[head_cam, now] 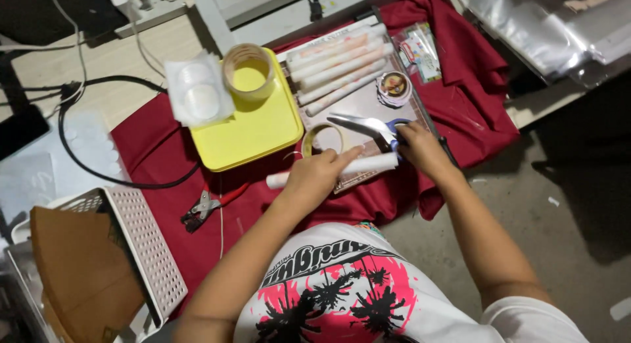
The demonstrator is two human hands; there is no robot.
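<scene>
My left hand (314,175) grips a white rolled paper tube (374,163) that lies across a cutting mat (368,103) on the red cloth (164,152). My right hand (420,147) holds blue-handled scissors (368,124), blades pointing left above the tube. A tape roll (322,134) lies just behind my left hand. Several more rolled white tubes (342,63) lie side by side at the mat's far end.
A yellow tray (253,129) holds a larger tape roll (248,70) and a stack of white pads (195,90). Red-handled pliers (210,203) lie on the cloth. A white perforated basket (148,244) stands at the left. A black cable (85,155) loops nearby. Plastic bags (539,27) lie far right.
</scene>
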